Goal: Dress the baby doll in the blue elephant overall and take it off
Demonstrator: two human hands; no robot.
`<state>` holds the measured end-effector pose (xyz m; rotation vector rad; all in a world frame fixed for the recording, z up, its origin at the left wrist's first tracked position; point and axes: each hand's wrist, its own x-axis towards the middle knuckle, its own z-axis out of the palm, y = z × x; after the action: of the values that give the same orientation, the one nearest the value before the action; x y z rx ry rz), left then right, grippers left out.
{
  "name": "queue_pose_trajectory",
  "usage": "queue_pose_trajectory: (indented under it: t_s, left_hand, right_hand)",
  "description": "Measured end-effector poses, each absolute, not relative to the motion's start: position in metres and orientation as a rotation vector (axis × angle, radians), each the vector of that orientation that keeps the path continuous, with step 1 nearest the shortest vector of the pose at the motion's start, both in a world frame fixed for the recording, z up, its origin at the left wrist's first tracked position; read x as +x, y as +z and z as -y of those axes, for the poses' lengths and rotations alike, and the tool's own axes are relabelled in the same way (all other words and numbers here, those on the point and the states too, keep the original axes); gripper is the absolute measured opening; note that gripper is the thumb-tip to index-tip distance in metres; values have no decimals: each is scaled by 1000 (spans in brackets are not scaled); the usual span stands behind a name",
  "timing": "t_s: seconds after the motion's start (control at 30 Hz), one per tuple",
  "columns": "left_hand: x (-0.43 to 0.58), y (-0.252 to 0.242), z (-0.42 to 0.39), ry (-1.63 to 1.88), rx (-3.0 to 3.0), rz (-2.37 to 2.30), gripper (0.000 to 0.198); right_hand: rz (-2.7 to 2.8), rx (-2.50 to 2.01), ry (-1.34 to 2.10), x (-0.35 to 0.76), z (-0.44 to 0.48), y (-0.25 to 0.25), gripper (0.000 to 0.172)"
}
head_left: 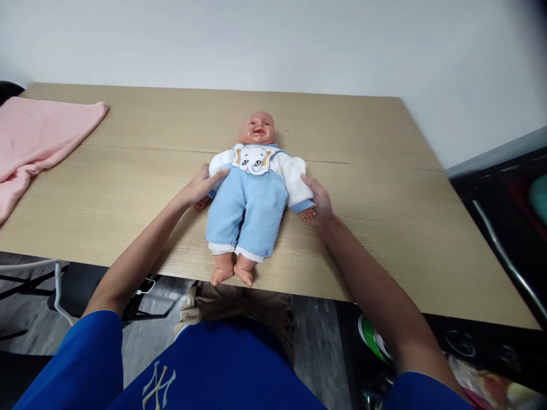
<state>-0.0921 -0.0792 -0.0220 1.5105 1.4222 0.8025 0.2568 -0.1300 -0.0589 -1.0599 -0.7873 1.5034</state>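
Note:
A baby doll [250,193] lies on its back on the wooden table [363,142], its head toward the wall and its bare feet at the front edge. It wears light blue fuzzy trousers and a white top with an elephant face on the chest. My left hand [203,185] is closed around the doll's sleeve on the left, thumb on top. On the other side, my right hand [319,199] grips the white sleeve near its blue cuff, with the thumb on top and the other fingers mostly hidden beneath. Both doll hands show below the cuffs.
A pink cloth [40,136] lies at the table's left end. Behind the table rises a pale wall [273,45]. A dark chair [81,287] stands below at the left. Dark furniture with a metal bar [508,256] adjoins the right side.

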Motion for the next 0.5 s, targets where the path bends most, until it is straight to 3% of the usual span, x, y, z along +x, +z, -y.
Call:
queue_pose_trajectory:
  t_s: [0.3,0.5]
  left_hand:
    - [-73,6,116,949,1254,-1359,63]
    - [-76,16,173,1006,1268,-1329,78]
  right_hand:
    - [847,-1109,1656,249,151,-26,47]
    - [1018,-1133,1586,260,193,0,55]
